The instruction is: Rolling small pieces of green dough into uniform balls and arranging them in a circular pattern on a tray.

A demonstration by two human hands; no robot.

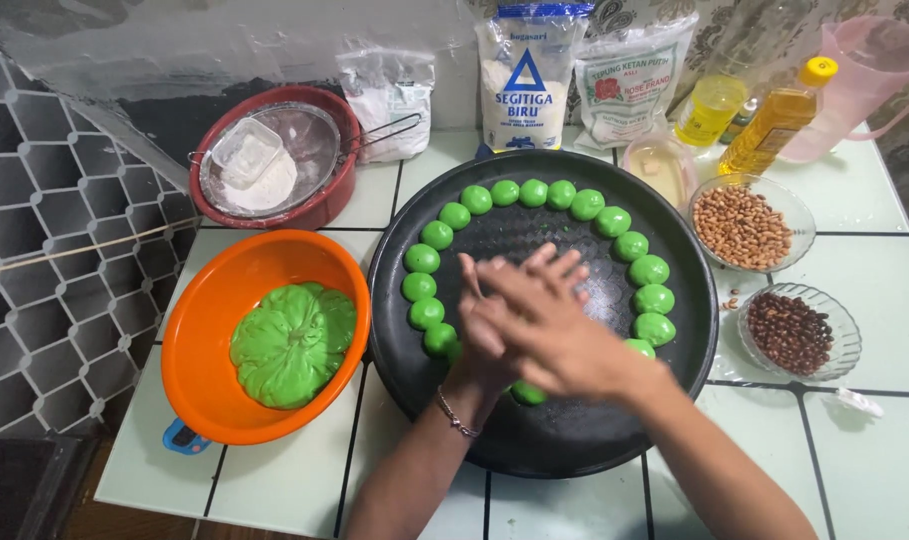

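White tiled counter (874, 300) carries a round black tray (574, 440) ringed with green dough balls (534, 192). Above it, the left hand (479, 330) and right hand (549, 325) press flat, palm to palm; whatever lies between them is hidden. Beside the tray, an orange bowl (209, 330) holds more green dough (292, 343).

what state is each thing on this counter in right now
hands: pressed palm to palm over the tray, right on top
black tray: ringed with green dough balls
orange bowl: holds a lump of green dough
red bowl: sieve with flour resting on it
oil bottle: capped, partly full
two glass bowls: filled with peanuts
flour bags: upright against the wall
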